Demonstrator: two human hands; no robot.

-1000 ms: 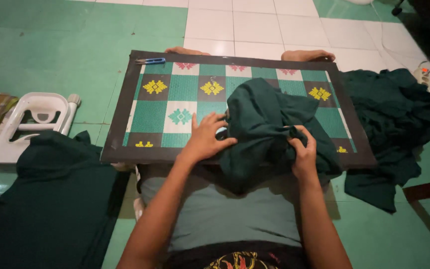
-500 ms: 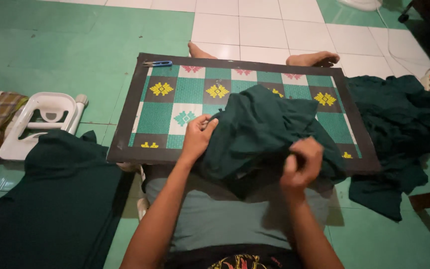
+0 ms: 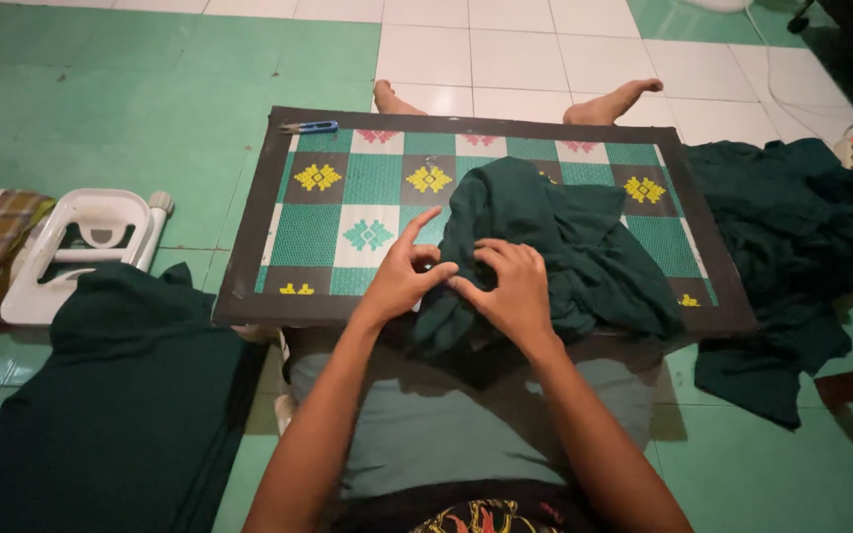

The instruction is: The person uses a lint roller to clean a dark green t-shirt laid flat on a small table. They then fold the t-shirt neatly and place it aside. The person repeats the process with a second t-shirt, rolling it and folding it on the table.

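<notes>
A dark green cloth (image 3: 565, 247) lies bunched on a patterned green, white and black board (image 3: 348, 207) resting across my lap. My left hand (image 3: 402, 271) pinches the cloth's near left edge between thumb and fingers, with its index finger raised. My right hand (image 3: 510, 286) sits just beside it, fingers curled on the same edge of the cloth. The two hands almost touch at the fingertips. Whatever small part of the cloth they hold is hidden under the fingers.
Small blue snips (image 3: 310, 127) lie at the board's far left corner. A folded dark green fabric pile (image 3: 111, 395) is on the floor at left, another heap (image 3: 792, 237) at right. A white plastic stool (image 3: 81, 247) lies at left. My bare feet (image 3: 614, 99) show beyond the board.
My hands have come together at the cloth's near left edge; earlier they were spread apart on the bunched cloth. The cloth has shifted a little on the board.
</notes>
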